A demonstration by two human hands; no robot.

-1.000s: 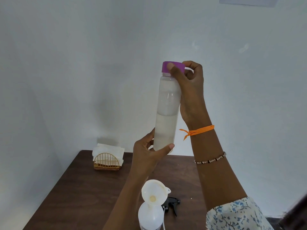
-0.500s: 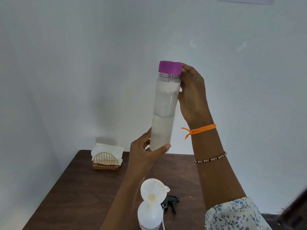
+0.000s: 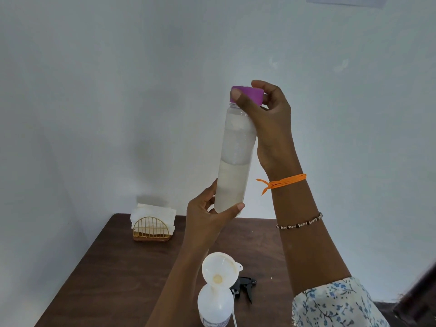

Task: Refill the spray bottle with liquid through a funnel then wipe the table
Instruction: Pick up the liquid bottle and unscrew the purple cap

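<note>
**Item: capped supply bottle, held aloft — refill not yet begun**

Moved since half a second ago: my right hand point(image 3: 269, 119) has gone from resting beside the bottle neck to wrapping over the purple cap point(image 3: 250, 95); thumb across the front of the cap, fingers point(image 3: 259, 84) curled behind it, clamped on it. Bottle position almost unchanged.

- Supply bottle point(image 3: 234, 156): clear, roughly half full of cloudy whitish liquid. Long axis near vertical, cap end up, leaning slightly to the right at the top. Held in the air well above the counter point(image 3: 118, 267).
- Left hand point(image 3: 207, 215): closed round the bottle's base, thumb across the front, fingers behind.
- Spray bottle point(image 3: 215, 305): upright on the counter, below my left wrist, mouth up.
- Funnel point(image 3: 220, 270): seated in the spray bottle's neck, bowl open upward. Looks dry, though I cannot be sure.
- Trigger head point(image 3: 245, 286): black, lying on the counter just right of the funnel.
- Napkin holder point(image 3: 151, 228): gold wire, white napkins, well to the left of my left fingers.

Progress, as I judge it: trigger head off and funnel placed. Remaining: uncap, pour, refit the trigger head, wipe the counter.
</note>
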